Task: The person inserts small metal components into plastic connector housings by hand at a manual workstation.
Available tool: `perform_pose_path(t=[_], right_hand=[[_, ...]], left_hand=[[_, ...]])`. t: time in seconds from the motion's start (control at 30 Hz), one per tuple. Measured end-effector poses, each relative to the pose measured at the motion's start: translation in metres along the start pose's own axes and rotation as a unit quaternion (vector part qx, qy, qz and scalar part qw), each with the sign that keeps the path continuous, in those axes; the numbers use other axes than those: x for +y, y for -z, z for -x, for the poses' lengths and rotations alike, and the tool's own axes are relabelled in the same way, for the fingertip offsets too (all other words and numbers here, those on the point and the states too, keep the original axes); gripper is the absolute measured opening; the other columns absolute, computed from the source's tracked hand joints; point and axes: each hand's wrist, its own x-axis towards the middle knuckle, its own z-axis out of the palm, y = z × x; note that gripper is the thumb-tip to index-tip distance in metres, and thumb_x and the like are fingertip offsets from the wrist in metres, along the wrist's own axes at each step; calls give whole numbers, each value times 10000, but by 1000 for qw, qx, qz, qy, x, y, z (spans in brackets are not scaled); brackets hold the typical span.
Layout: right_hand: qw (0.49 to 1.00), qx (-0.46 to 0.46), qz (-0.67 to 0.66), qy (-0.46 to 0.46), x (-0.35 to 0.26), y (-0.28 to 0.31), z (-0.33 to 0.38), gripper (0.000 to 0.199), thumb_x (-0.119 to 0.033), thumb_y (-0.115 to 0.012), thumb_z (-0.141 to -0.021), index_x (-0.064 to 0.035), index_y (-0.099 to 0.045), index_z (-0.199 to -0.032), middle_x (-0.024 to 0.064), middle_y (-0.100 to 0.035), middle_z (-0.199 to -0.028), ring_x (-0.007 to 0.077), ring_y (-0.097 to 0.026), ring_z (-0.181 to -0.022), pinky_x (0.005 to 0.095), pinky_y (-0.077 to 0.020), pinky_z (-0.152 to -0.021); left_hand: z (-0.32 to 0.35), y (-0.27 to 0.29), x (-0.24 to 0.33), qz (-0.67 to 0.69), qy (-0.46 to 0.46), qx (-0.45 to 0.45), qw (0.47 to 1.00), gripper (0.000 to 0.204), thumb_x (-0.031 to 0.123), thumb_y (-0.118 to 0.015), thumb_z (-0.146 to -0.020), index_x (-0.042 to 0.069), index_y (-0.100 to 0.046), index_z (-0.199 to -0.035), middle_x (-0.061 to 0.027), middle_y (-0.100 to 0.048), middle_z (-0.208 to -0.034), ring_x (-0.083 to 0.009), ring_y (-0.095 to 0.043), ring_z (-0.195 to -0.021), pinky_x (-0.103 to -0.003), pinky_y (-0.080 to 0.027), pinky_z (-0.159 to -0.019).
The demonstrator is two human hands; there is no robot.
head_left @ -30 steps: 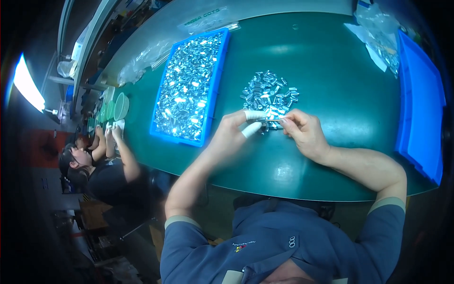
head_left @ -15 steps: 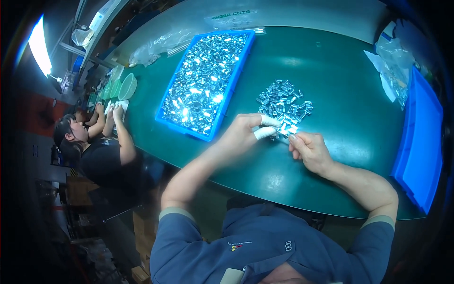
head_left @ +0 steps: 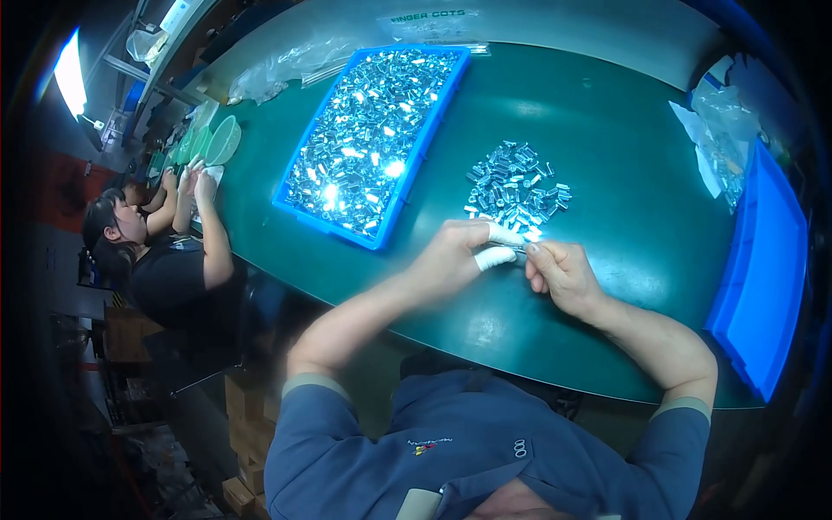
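A dark green desk (head_left: 607, 156) fills the view. At ten o'clock sits a blue tray (head_left: 371, 139) of shiny metal parts. At centre, the left hand (head_left: 455, 256) and right hand (head_left: 562, 276) together pinch a small metal part (head_left: 520, 248), just below a loose pile of parts (head_left: 517, 188).

We wear a blue-grey short-sleeved work shirt; its sleeves end above the elbows in paler, tan-grey cuffs. A small embroidered mark in red and yellow sits on the chest, beside a little white emblem of linked rings. Our forearms are bare. On our left hand (head_left: 451, 260), two fingers carry white finger cots; our right hand (head_left: 562, 276) wears none.
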Motion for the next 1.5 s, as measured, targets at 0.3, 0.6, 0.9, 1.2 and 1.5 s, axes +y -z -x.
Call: perform_pose_path(t=[0.3,0.6,0.9,1.2,1.5], right_hand=[[989,115,-64,64,2,-10,0,350,-288,-542,-1072,-35,-663,-862,-1,-628,-688,59,-568,-627,229,-463,-580],[993,92,-67,-20,-2,-3,3,458,-364,-526,-1076,-55,-627,-753,-2,-574,-602,50,-495,-531,234,-387,-484],[991,122,-21,40,3,-6,6,465,-357,-539,-1067,-44,-631,-736,11,-573,-570,72,-511,-520,270,-395,-481],[946,9,204,253,5,-12,5,414,-322,-592,-997,-47,-589,-687,158,-612,-656,389,-601,-623,499,-465,-587],[952,26,163,258,13,-13,4,453,-353,-593,-1000,-55,-587,-659,158,-599,-605,379,-602,-587,506,-454,-573]], left_hand=[[1,-5,6,56,105,-3,993,201,92,-742,-912,26,-736,-1102,-116,-749,-1006,-227,-713,-911,-345,-554,-809],[-3,11,5,-140,-103,45,984,187,41,-775,-850,41,-735,-1033,-114,-724,-920,-273,-696,-830,-359,-544,-720],[-37,167,-53,-421,-8,259,869,200,92,-727,-909,38,-733,-1101,-139,-706,-950,-282,-696,-893,-379,-540,-815],[-101,18,-17,-310,-130,7,942,307,136,-779,-849,66,-722,-1143,-137,-688,-1141,-343,-640,-1091,-424,-512,-948],[-119,-21,-11,-291,-106,-114,944,232,117,-789,-814,11,-687,-993,-147,-663,-1221,-345,-593,-1187,-430,-491,-984]])
